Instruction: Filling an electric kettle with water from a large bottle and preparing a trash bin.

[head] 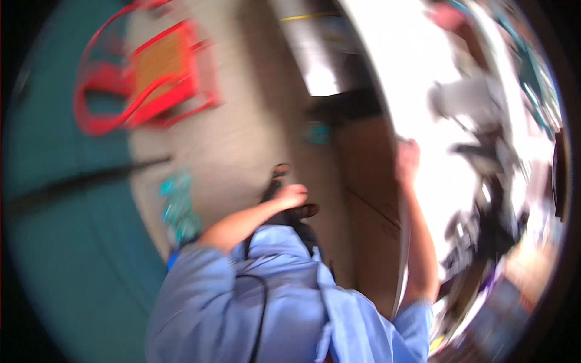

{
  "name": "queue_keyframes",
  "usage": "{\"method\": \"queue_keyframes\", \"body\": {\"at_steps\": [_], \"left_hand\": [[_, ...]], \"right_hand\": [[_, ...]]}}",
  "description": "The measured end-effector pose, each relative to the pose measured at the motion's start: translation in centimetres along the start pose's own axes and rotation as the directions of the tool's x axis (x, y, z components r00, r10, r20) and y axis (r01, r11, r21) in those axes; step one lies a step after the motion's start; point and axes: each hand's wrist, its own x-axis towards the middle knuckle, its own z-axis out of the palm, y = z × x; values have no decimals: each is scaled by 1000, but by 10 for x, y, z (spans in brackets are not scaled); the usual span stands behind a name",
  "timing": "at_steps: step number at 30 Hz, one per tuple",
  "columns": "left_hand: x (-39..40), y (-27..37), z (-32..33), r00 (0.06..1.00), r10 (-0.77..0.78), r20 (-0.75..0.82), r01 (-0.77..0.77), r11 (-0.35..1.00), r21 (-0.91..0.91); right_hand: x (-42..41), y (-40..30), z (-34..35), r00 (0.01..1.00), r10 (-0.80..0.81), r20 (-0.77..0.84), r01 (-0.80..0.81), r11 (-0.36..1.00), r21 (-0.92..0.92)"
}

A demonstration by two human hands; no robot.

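Observation:
The whole view is blurred by motion. My left hand (292, 196) hangs in front of my body, above the floor and my sandalled feet. Its fingers look curled, and the inside of the hand is hidden. At the near edge of a bright white tabletop (429, 190), my right hand (407, 159) is stretched forward. A small dark spot shows by its fingertips; whether it is a held thing cannot be made out. Farther in on the tabletop lie a grey object (470, 97) and several blurred dark items (497, 218).
A red chair (161, 68) with a tan seat stands ahead on the left. Clear teal plastic items (179, 208), perhaps bottles, are on the floor by my left arm. Brown panels (370, 181) show beneath the tabletop. Green flooring (59, 254) borders the beige floor (236, 149).

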Motion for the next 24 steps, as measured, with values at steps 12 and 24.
{"method": "queue_keyframes", "body": {"at_steps": [12,24], "left_hand": [[-30,-16,-23,988,-151,-16,149,986,-75],[-132,247,242,707,330,626,-460,887,51]], "right_hand": [[-413,75,-46,880,379,287,-458,839,294],[-866,244,51,-112,899,424,-678,-381,629]]}}
